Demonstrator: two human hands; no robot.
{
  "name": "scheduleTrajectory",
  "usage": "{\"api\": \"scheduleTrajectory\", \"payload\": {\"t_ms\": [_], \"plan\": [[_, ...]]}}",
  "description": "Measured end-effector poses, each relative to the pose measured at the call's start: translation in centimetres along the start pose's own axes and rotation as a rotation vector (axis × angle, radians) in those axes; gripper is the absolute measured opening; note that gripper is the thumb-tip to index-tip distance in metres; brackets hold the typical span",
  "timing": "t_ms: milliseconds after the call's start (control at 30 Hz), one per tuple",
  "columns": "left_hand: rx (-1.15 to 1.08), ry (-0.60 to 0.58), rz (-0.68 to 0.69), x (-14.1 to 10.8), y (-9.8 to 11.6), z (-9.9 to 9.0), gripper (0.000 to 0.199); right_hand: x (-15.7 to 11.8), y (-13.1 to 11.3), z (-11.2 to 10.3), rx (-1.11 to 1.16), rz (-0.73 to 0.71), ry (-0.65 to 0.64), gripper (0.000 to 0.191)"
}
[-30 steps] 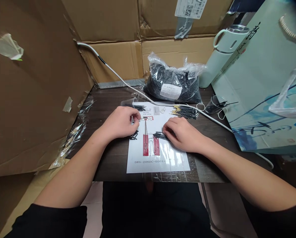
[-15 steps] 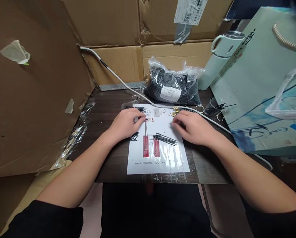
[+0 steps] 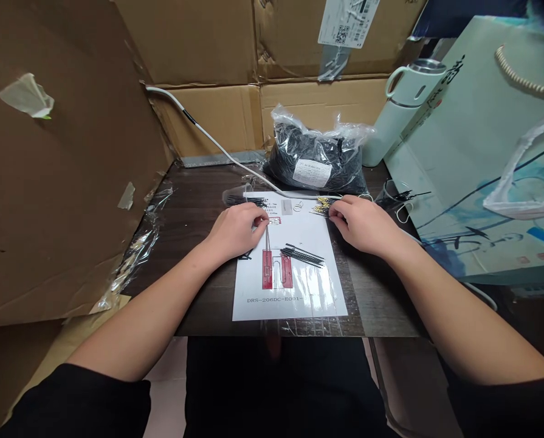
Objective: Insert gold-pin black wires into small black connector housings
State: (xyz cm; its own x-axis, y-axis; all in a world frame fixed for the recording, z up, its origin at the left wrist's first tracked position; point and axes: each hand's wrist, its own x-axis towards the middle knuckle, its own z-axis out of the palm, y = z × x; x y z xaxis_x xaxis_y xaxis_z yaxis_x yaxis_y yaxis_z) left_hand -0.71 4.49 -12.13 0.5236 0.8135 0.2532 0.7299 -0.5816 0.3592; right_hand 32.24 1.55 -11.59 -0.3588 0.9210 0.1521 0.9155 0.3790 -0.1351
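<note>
A white printed sheet with red-marked drawings lies on the dark table. Over its upper left edge, my left hand is closed in a pinch; whatever its fingertips hold is too small to make out. Behind that hand are thin black pieces, and short black bits lie partly hidden below its wrist. My right hand has its fingers curled together beside a bundle of gold-tipped black pieces, its grasp hidden. Between the hands, slim black sticks rest on the sheet.
A clear bag of black parts sits at the back, with a white cable running in front. To the right stand a pale green bottle, a clear cup of black pieces and a large paper bag. Cardboard walls enclose the table.
My right hand has shifted slightly away from me and to the right, uncovering more of the gold-tipped bundle. My left hand stays nearly in place, its fingers still pinched.
</note>
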Motion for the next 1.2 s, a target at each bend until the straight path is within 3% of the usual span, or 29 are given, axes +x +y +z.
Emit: {"api": "scheduleTrajectory", "payload": {"t_ms": [300,567,1200], "plan": [[-0.286,0.120,0.117,-0.3,2.0,-0.2,0.011,0.3,-0.4,0.7,-0.043,-0.111,0.084,0.021],[-0.430,0.078,0.049,-0.9,3.1,0.2,0.013,-0.9,-3.2,-1.1,0.463,-0.283,0.163,0.010],[-0.471,0.062,0.044,-1.0,3.1,0.3,0.012,-1.1,-3.5,-1.1,0.434,-0.344,0.114,0.012]]}}
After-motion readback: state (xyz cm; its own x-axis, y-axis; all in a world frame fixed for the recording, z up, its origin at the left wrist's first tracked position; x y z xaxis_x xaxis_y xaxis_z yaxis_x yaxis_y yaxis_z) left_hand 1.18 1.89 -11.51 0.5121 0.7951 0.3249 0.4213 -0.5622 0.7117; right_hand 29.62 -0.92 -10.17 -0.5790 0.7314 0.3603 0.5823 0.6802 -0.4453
